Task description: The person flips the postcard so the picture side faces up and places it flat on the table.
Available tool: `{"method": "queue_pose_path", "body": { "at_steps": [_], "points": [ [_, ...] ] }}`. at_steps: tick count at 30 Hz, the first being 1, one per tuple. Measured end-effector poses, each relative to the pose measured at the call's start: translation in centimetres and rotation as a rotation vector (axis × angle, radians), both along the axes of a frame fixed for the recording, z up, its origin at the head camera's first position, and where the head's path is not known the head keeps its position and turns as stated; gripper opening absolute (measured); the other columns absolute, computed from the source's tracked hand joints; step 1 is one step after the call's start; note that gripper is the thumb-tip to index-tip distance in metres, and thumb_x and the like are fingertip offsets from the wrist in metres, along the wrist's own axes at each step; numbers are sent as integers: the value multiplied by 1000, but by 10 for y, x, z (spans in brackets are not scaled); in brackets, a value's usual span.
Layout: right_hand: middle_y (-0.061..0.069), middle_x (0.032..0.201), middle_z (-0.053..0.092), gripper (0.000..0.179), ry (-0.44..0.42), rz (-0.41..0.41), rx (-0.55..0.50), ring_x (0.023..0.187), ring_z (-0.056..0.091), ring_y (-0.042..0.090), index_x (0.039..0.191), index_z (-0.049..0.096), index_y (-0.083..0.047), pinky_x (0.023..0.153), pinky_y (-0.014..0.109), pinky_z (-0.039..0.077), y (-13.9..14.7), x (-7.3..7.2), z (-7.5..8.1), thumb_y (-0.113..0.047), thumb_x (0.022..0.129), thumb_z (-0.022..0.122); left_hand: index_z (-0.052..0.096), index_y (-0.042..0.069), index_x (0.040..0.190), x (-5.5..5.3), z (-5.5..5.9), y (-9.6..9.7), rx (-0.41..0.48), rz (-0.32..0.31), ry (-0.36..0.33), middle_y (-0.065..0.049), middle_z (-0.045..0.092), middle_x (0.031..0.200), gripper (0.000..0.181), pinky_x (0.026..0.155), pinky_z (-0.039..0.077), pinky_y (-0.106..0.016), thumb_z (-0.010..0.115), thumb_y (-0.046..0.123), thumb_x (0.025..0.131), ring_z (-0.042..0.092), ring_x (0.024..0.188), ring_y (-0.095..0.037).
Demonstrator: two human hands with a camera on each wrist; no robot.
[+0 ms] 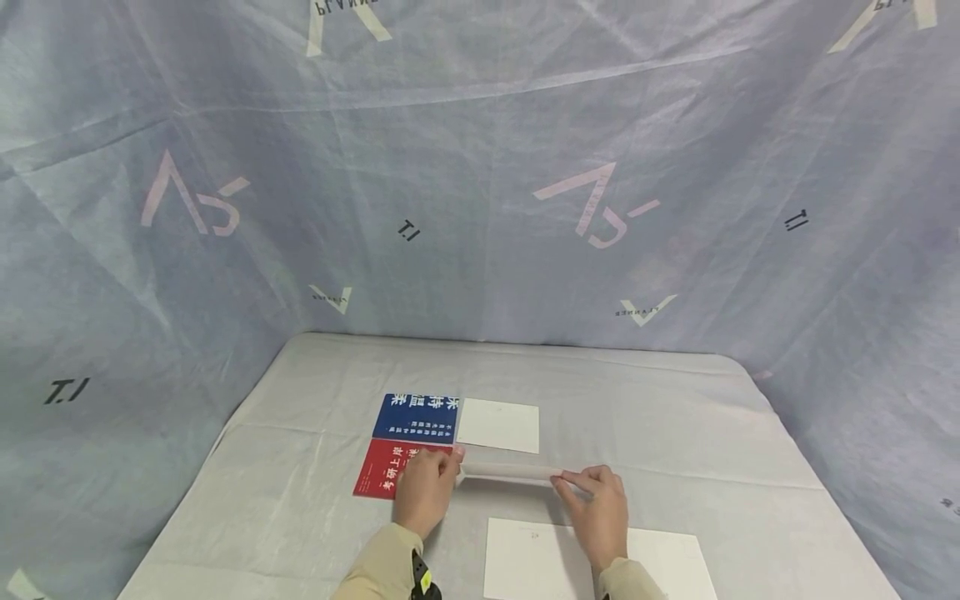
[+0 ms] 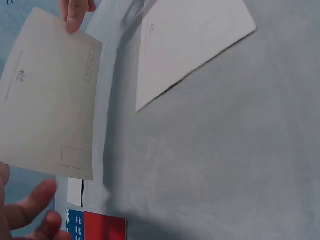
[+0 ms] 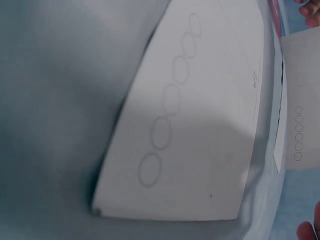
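Note:
Between both hands a white postcard [image 2: 47, 100] is held up off the table, nearly edge-on in the head view. Its printed back, with a stamp box and a row of small circles, shows in the left wrist view. My left hand [image 1: 426, 490] grips its left end, over a red card [image 1: 372, 475]. The right hand [image 1: 600, 510] pinches the opposite end between thumb and fingers. White cards [image 1: 525, 562] lie below on either side of the right wrist, which partly covers them.
A blue card [image 1: 416, 418] with white lettering lies behind the red one, beside another white card [image 1: 498, 425]. Grey cloth covers the table [image 1: 750, 467]. A printed fabric curtain [image 1: 480, 167] hangs at the back and sides.

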State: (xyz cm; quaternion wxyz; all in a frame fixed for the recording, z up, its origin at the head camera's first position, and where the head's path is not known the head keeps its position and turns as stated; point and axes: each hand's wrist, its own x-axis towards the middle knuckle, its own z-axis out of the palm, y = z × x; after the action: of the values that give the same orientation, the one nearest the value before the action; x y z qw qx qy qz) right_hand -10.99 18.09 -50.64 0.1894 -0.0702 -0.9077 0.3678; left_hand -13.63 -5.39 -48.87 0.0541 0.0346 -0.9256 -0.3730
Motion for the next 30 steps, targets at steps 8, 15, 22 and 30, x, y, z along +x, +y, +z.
{"method": "queue_pose_path", "body": {
  "at_steps": [8, 15, 22, 30],
  "points": [
    [4, 93, 61, 12, 5, 11, 18, 92, 56, 25, 91, 83, -14, 83, 44, 47, 7, 3, -2, -16, 80, 86, 78, 10, 88, -3, -1, -3, 190, -114, -145, -3, 61, 90, 52, 74, 46, -39, 50, 49, 104, 55, 84, -18],
    [8, 97, 62, 25, -46, 21, 43, 96, 56, 28, 103, 81, -11, 85, 47, 48, 13, 6, -2, -9, 79, 85, 76, 3, 95, -5, 0, -3, 266, -135, -178, -4, 60, 94, 36, 74, 46, -37, 65, 37, 98, 53, 86, -19],
    [11, 106, 62, 26, -99, 47, 4, 106, 56, 31, 113, 77, -9, 93, 51, 48, 16, 7, -2, -13, 87, 80, 76, 6, 87, -4, 2, 1, 245, -129, -142, -3, 61, 93, 22, 72, 46, -36, 70, 25, 95, 53, 85, -19],
    [11, 119, 58, 33, -190, 142, -109, 120, 49, 34, 122, 72, -6, 104, 58, 41, 24, 8, 2, -1, 92, 59, 74, 8, 80, -3, 1, 0, 206, -151, -45, -1, 53, 84, 19, 66, 41, -31, 70, 22, 93, 47, 77, -16]
  ]
}}
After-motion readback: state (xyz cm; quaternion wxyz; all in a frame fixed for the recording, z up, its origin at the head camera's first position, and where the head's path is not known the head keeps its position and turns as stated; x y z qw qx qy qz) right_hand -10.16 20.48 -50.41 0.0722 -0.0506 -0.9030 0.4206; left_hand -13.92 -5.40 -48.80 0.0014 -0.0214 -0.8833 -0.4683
